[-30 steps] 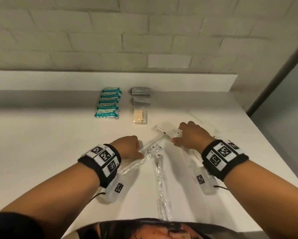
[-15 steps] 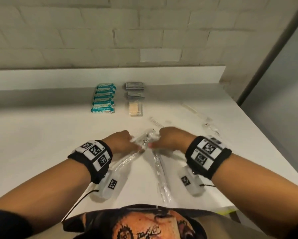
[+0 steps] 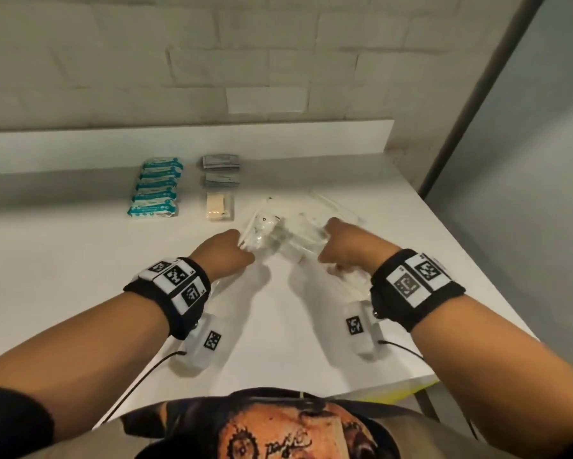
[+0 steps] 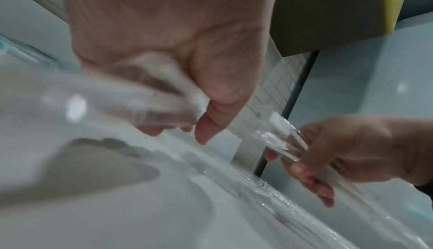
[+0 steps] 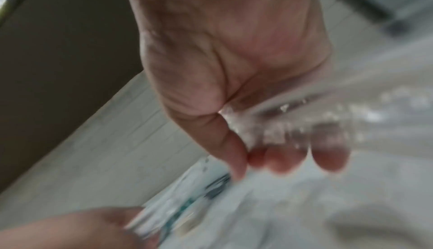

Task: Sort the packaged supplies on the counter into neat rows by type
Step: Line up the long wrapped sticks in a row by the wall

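Clear, slippery plastic sleeves (image 3: 278, 238) bunched just right of the tan packet (image 3: 219, 207), above the tabletop (image 3: 79, 260): left hand (image 3: 227, 251) and right hand (image 3: 346, 248) both curled round them. Could slide loose, scatter, nudge the teal row (image 3: 155, 187).

Counter (image 3: 79, 260): plain white; packets (image 3: 157, 187) in a row: teal and white with printed labels; sachets (image 3: 220, 161): grey; pouch (image 3: 219, 207): clear over a beige strip; long wrappers (image 3: 278, 240): clear, glinting; wristbands (image 3: 175, 293): black, with white tags in black square codes; wall (image 3: 179, 61): off-white brick.
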